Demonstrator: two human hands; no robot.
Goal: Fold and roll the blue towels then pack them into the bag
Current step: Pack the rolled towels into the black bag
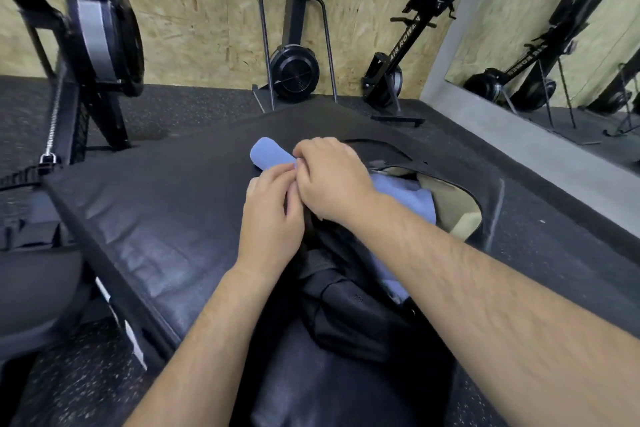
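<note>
A rolled blue towel [270, 153] lies on the black padded mat [156, 204], just left of the open black bag [346, 305]. My left hand [273, 215] and my right hand [332, 180] meet at the roll's near end, fingers curled on its edge at the bag's opening. Inside the bag, against its tan lining [453, 208], more blue towel [408, 198] shows, partly hidden by my right forearm.
Rowing machines stand along the chipboard wall: one at the far left [100, 38], one upright in the middle [294, 69], another at the right [391, 80]. A mirror [571, 45] lines the right wall. Speckled rubber floor [194, 107] surrounds the mat.
</note>
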